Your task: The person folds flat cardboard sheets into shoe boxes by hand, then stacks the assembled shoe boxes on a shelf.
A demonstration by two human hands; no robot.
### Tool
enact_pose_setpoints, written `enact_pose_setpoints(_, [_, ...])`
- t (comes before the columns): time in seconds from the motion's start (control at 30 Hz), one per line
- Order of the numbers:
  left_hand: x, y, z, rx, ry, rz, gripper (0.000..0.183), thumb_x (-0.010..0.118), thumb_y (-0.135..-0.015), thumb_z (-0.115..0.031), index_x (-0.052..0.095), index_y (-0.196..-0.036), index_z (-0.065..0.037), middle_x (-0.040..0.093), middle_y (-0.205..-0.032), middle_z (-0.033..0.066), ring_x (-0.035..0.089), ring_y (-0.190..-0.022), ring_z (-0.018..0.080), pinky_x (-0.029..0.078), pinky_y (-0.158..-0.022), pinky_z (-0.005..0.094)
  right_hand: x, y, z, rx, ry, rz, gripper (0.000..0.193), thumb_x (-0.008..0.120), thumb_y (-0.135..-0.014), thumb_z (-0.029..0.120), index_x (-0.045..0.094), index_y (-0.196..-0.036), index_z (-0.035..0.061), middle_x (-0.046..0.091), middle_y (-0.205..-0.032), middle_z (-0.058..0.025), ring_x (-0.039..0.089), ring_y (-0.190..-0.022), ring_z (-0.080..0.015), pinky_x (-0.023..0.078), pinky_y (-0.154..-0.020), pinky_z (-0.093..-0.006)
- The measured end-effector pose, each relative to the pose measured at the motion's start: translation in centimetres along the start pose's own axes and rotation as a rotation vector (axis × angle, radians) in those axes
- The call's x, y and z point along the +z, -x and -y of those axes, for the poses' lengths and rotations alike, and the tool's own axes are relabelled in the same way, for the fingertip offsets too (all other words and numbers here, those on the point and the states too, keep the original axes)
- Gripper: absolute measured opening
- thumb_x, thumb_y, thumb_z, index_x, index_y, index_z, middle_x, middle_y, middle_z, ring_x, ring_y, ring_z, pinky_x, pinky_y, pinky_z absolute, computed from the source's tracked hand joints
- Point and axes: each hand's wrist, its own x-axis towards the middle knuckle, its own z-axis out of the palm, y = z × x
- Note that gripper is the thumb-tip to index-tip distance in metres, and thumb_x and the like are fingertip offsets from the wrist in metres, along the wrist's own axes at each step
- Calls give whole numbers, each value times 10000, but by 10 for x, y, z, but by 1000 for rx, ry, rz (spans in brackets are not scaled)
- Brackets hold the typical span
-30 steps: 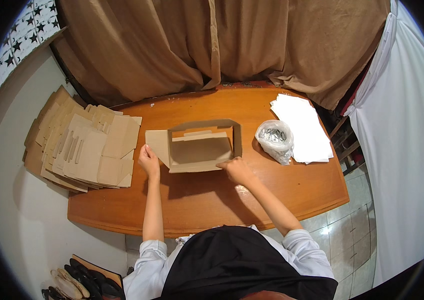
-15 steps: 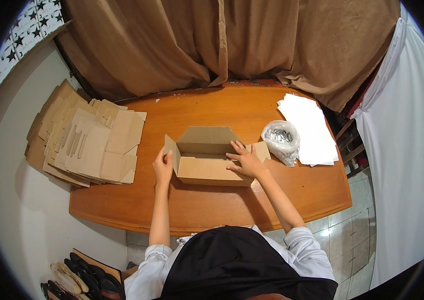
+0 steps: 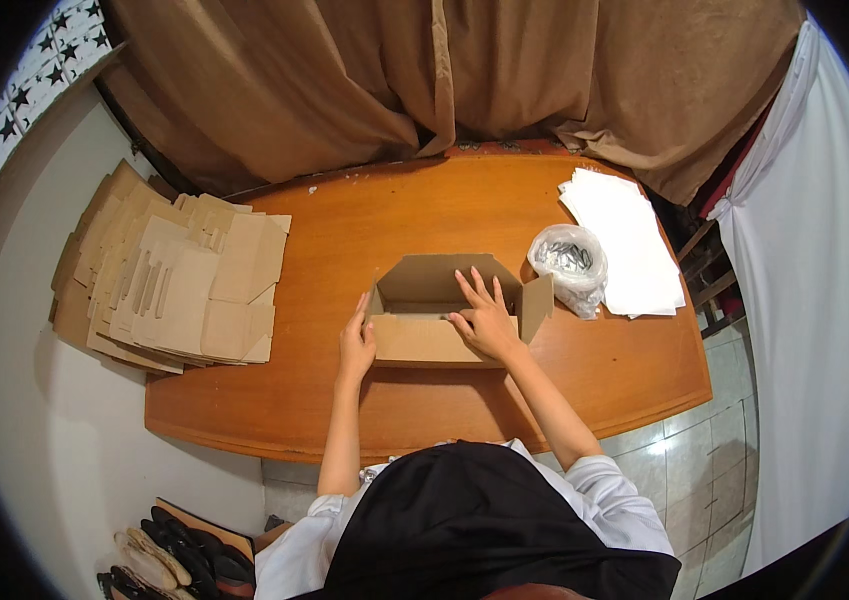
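Observation:
A brown cardboard box stands on the wooden table in front of me, its top open and its back panel raised. Against the box's left end lies my left hand, fingers stretched out along the outside. My right hand reaches over the front wall near the right end, fingers spread, with the tips over the inside of the box. A flap sticks up and outward at the right end. What the right fingertips touch inside cannot be made out.
Flattened cardboard boxes lie stacked at the table's left. Toward the right are a clear plastic bag of small silvery pieces and a stack of white paper. A brown curtain hangs behind the wooden table; shoes stand lower left.
The box's left flap has been swung up from leaning outward, and my left hand now lies flat along that end. The right flap has risen from lying outward. My right hand has shifted slightly left.

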Motion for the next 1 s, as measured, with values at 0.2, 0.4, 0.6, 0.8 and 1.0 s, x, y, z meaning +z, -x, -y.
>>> enact_pose_setpoints(0.2, [13,5,-24,95,-399,154,526,564,-842,-149,404,-1343,-132,200,-1453,207,269,-1308,383,290,-1036,424,1,0,5,65,73,-14,268,552,-841,290,690,-862,61,264,-1450,-120,171,-1355,-323,102,-1080,-538])
enact_pose_setpoints(0.4, [19,-25,-36,70,-723,28,507,693,-754,-323,531,-1180,-100,181,-1457,216,232,-1316,412,248,-1039,502,-13,16,10,-58,-77,-331,282,595,-762,85,629,-1042,69,290,-1433,-149,223,-1335,-353,164,-1078,-499])
enact_pose_setpoints(0.6, [31,-38,-19,92,-567,77,528,775,-664,-218,469,-1068,-68,395,-1309,145,393,-1211,352,372,-953,471,-29,52,-16,269,-360,-865,479,546,-756,-23,506,-1221,84,307,-1427,-147,249,-1333,-339,287,-1031,-370])
enact_pose_setpoints(0.8, [37,-35,-39,-35,-721,46,480,706,-744,-311,448,-1041,-37,409,-1234,118,495,-1039,337,432,-839,439,-25,49,-63,616,-877,-568,690,667,-814,206,279,-1344,-9,307,-1388,-217,288,-1306,-295,286,-1024,-367])
enact_pose_setpoints(1.0, [35,-36,-26,-19,-598,-19,434,520,-872,-407,438,-1031,-11,445,-1152,191,522,-946,383,433,-812,449,1,12,-17,540,-291,-229,1012,792,-647,284,162,-1383,-6,276,-1363,-308,326,-1264,-394,358,-992,-404])
